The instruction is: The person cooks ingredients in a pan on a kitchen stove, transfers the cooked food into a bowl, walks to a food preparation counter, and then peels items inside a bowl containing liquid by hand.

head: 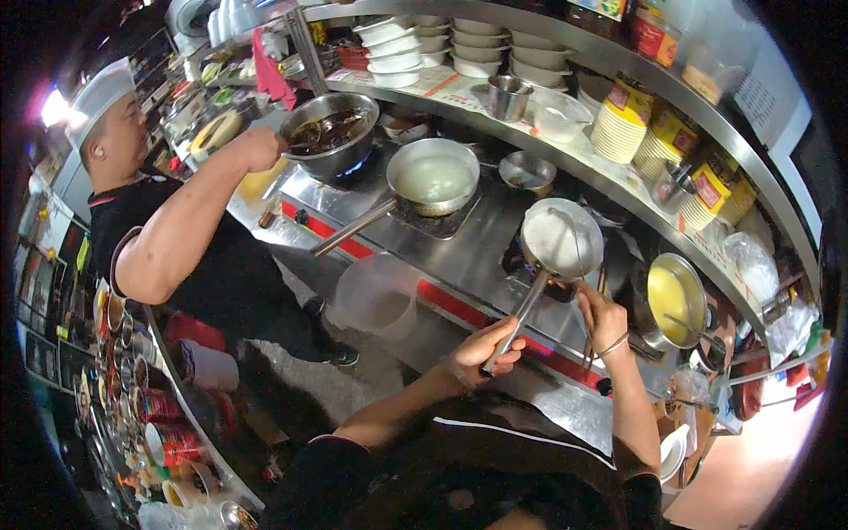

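Note:
My left hand point(489, 350) grips the metal handle of a saucepan point(562, 238) over a burner with an orange flame beneath. White, steaming or frothy contents fill the pan. Just right of its handle, my right hand point(601, 317) holds a pair of long chopsticks point(587, 361), pointing down. A thin dark rod or wire also runs from near that hand up across the pan; what it is I cannot tell. To the left, another long-handled pan point(432, 173) holds pale, cloudy liquid. A metal pot point(674, 301) with yellow liquid and a ladle stands on the right.
At the left, a co-worker point(199, 218) reaches to a pan of dark liquid point(328, 129) above a blue flame. Stacked bowls point(394, 53) and paper cups point(619, 126) line the shelf behind the stove. A translucent bucket point(376, 295) stands against the stove front.

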Action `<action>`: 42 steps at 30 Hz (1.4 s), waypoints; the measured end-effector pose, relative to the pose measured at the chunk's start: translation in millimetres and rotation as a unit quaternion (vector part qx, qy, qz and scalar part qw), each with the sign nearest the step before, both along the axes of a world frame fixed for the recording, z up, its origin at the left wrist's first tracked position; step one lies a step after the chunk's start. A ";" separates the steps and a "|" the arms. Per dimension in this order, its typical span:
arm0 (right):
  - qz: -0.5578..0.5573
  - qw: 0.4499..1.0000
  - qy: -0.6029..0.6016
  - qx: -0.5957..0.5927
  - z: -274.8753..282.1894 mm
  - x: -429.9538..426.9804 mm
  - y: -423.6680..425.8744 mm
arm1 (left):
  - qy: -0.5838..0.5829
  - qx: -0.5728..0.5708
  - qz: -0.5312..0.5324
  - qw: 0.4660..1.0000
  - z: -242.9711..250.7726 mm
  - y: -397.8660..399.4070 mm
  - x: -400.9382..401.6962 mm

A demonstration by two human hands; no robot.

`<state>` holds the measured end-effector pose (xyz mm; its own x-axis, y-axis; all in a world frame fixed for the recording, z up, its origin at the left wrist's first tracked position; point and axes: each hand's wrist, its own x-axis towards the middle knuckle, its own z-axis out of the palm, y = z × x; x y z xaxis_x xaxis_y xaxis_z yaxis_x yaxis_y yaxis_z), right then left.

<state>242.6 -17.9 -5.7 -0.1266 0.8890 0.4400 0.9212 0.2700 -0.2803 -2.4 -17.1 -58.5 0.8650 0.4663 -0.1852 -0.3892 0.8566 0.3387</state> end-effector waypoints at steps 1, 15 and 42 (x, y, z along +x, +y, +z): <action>0.005 1.000 -0.001 0.000 0.0 -2.8 1.7 | -0.001 0.000 0.005 1.000 -0.4 -0.2 -0.9; -0.096 0.755 0.638 -0.118 20.3 16.7 -19.3 | 0.105 0.012 0.045 0.993 18.3 -1.8 5.5; 0.021 0.954 0.250 -0.164 76.6 15.8 0.3 | 0.061 0.005 0.020 0.998 13.0 3.4 0.6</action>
